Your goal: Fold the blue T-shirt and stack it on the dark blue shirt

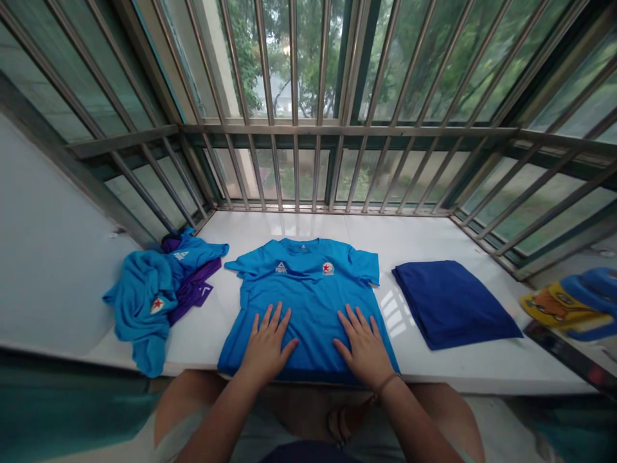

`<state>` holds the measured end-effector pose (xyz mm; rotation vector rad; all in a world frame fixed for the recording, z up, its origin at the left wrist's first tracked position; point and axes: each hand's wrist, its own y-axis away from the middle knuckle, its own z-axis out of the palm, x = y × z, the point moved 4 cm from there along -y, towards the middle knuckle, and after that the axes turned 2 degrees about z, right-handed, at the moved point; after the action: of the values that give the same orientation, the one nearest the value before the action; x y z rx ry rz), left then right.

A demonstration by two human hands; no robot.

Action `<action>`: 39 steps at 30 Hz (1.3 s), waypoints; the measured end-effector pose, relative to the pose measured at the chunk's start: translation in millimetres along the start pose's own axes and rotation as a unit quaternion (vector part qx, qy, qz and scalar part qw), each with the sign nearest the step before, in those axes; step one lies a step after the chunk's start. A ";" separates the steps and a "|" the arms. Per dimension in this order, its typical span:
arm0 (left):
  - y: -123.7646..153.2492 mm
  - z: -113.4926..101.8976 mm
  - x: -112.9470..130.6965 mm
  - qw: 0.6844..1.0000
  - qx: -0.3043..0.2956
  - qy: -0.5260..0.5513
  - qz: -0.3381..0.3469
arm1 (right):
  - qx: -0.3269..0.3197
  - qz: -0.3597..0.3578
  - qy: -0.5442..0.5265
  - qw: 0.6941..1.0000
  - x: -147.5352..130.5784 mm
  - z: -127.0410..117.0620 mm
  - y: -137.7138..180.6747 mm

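- Left of frame: a heap of blue and purple clothes point(159, 296) is lying crumpled and unfolded on the white ledge point(482, 370).
- Centre: the bright blue T-shirt point(308, 289) is lying flat, front up, sleeves out, not yet folded. The left hand point(267, 347) and right hand point(365, 350) are pressing its lower part, palms down, fingers spread, gripping nothing.
- Right: a navy garment point(453, 302) is sitting folded into a neat rectangle.

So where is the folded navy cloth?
In the head view, the navy cloth lies on the white sill, right of the spread blue shirt.
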<state>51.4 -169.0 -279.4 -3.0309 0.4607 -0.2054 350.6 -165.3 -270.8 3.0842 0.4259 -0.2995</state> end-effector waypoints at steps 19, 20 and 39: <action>102.5 0.9 38.5 0.997 0.068 0.022 0.031 | 0.097 -0.058 0.031 0.993 -9.1 11.0 84.1; 104.9 -0.6 33.1 0.997 0.075 0.028 0.020 | 0.104 -0.060 0.023 0.992 -8.3 7.8 86.9; 108.6 -24.5 -70.3 0.982 0.017 -0.109 -0.154 | 0.108 0.061 0.015 0.992 31.4 -3.8 65.7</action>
<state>-50.1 -252.6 -273.3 -3.0262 -0.0305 0.1021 398.7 -220.0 -273.9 3.3118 0.2161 -0.3154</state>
